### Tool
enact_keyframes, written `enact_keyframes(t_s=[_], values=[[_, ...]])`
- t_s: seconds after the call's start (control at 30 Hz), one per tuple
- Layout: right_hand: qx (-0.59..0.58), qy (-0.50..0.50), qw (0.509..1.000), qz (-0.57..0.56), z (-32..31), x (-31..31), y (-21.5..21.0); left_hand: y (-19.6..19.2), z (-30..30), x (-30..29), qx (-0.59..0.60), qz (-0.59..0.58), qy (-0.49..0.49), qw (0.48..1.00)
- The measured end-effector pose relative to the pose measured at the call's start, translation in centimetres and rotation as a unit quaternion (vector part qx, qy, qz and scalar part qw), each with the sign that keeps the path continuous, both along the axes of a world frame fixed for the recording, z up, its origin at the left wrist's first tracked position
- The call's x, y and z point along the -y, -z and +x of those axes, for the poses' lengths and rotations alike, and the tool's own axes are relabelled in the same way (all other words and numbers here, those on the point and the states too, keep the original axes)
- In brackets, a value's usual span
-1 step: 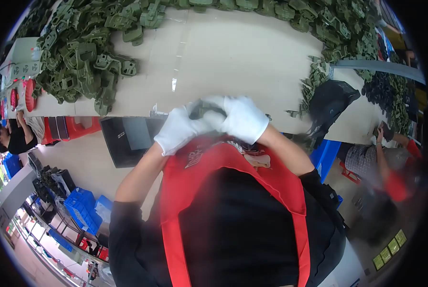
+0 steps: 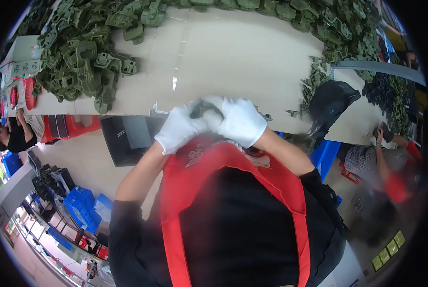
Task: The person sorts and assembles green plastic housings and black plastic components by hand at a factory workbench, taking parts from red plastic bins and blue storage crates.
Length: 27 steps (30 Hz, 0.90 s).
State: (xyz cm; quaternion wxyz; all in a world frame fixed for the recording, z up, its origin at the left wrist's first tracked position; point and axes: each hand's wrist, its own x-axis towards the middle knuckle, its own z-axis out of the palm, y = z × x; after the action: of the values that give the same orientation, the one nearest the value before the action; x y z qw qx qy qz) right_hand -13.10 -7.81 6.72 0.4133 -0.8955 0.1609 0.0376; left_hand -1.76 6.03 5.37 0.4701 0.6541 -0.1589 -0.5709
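- Fingers: I see the white-gloved left hand [image 2: 183,125] and right hand [image 2: 243,123] curled round a green part [image 2: 199,108], by the table's [image 2: 233,57] near edge.
- Step, as I judge: two-handed handling; the next move calls for steady support.
- Part: dull green, blurred, mostly hidden.
- Beyond: heaped green pieces [image 2: 82,67].

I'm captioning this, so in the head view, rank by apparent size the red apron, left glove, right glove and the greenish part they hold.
1. Red apron
2. Left glove and right glove: look alike, so unranked
3. Greenish part: smallest visible area, partly hidden
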Motion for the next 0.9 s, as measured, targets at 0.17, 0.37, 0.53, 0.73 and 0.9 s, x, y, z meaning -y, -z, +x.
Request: enact_keyframes(t_s=[0.17, 0.37, 0.53, 0.73, 0.9], values=[[-0.066, -0.016, 0.966, 0.250, -1.0, 2.9, 0.8, -0.9, -0.7, 0.2, 0.052, -0.011, 0.035, 0.998], [-0.121, 0.081, 0.854, 0.500, -1.0, 3.0, 0.5, -1.5, -0.9, 0.8, 0.014, -0.015, 0.024, 1.000], [-0.072, 0.107, 0.884, 0.449, -2.1, 1.7, 1.0, -0.8, -1.4, 0.7, 0.038, -0.028, 0.021, 0.999], [-0.092, 0.068, 0.879, 0.462, -0.9, 3.9, 3.0, 0.5, -0.6, 1.5, 0.008, -0.053, 0.004, 0.999], [-0.177, -0.094, 0.978, 0.062, 0.5, 3.8, -2.3, -0.7, 0.7, 2.1, 0.215, -0.040, 0.063, 0.974]])
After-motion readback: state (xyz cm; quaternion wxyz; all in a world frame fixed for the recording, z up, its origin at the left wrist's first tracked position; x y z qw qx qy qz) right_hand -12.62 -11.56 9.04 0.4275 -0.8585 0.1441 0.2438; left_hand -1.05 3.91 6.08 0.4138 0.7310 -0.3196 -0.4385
